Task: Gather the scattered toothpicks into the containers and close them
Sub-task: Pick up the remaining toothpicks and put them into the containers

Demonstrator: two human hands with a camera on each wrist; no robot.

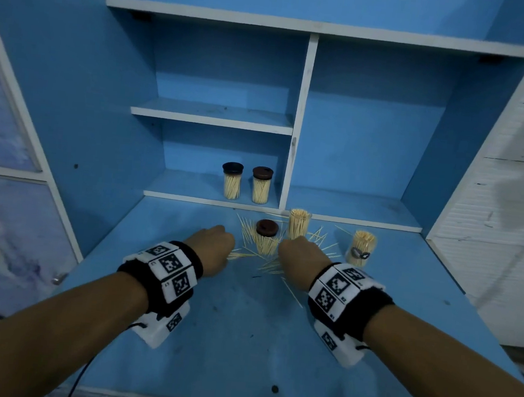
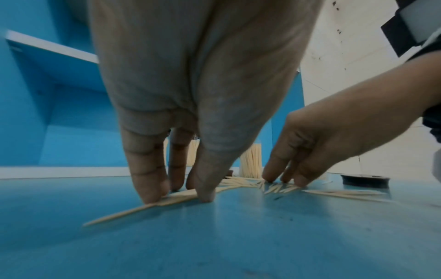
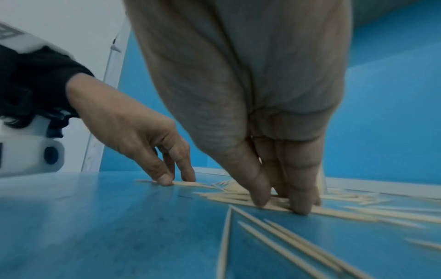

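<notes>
two closed containers (image 1: pixel 246 182) stand side by side on the low shelf (image 1: pixel 191 197) at the far side, both full of toothpicks and with dark lids on, so i judge this part is finished. on the blue desk (image 1: pixel 243 323) three more containers are in work. one container with a brown lid (image 1: pixel 265 236) stands in the middle of the scattered toothpicks (image 1: pixel 251 229). behind it, to the right, stands an open container (image 1: pixel 299 223), quite full, with no lid. far to the right is another open container (image 1: pixel 361 248), also full and with no lid. in the left wrist view a dark lid (image 2: pixel 365 180) lies flat on the desk.

many toothpicks lie loose on the desk around these containers, and some lie nearer to the person.

the left hand (image 1: pixel 215 248) pinches a small flat bundle of toothpicks against the desk between thumb and fingers (image 2: pixel 148 181). the right hand (image 1: pixel 299 258) presses its fingertips (image 3: pixel 300 200) and thumb down on another heap, the fingers close together around the sticks.

in my judgement the task is about half done: the loose sticks must be collected and two containers need lids.
</notes>
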